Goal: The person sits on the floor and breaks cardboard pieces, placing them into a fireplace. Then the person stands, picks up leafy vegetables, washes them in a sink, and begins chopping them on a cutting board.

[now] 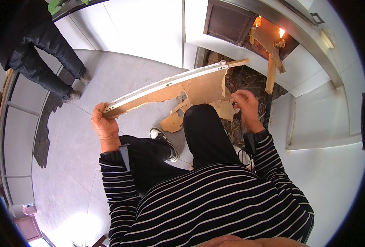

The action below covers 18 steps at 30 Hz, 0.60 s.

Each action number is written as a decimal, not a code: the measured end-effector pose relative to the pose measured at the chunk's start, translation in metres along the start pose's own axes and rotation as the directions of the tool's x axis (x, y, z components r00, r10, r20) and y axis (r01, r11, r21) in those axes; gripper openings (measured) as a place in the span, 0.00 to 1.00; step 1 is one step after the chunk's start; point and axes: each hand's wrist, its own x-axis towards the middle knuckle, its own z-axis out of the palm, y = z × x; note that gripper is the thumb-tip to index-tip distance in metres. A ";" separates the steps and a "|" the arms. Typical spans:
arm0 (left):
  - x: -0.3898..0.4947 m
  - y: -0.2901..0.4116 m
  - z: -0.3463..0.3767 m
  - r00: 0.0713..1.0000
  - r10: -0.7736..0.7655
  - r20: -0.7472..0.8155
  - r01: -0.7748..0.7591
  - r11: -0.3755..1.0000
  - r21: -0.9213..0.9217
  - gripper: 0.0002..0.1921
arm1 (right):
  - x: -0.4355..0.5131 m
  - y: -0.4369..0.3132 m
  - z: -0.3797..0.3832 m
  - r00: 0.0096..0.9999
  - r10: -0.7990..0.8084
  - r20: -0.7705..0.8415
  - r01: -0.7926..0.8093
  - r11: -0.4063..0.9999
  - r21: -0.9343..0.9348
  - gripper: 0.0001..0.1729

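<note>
My left hand (104, 123) grips the near-left end of a broken drawer panel with a white metal slide rail (164, 85). The panel slants up to the right and has a ragged brown fibreboard sheet (205, 88) hanging along its lower side. A wooden strip (238, 62) sticks out past the rail's far end, beside a small white roller. My right hand (246, 103) is raised to the right of the sheet, fingers loosely curled, with nothing visible in it. Torn board pieces (171, 123) show below the panel, partly hidden by my knee.
Flames and burning boards (267, 38) fill a stove opening at the upper right, its dark metal door (228, 22) beside it. A wood strip (271, 75) juts out of it. Twigs and debris (247, 78) lie below. Another person's legs (45, 58) stand at left near a dark jagged piece (45, 136).
</note>
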 end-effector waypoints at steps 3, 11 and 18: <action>-0.001 0.006 -0.009 0.998 -0.012 0.063 0.014 1.000 -0.028 0.08 | -0.007 -0.031 0.002 0.861 -0.501 0.093 0.481 0.739 -0.472 0.20; 0.000 0.010 -0.017 0.995 0.097 0.035 -0.094 0.992 -0.086 0.07 | 0.027 -0.102 0.020 0.569 -0.600 0.562 0.603 -0.160 -0.782 0.27; -0.001 0.009 -0.011 0.968 0.229 0.098 -0.235 0.971 0.051 0.13 | 0.008 -0.144 -0.012 0.529 -0.323 0.785 0.794 -0.138 -0.592 0.13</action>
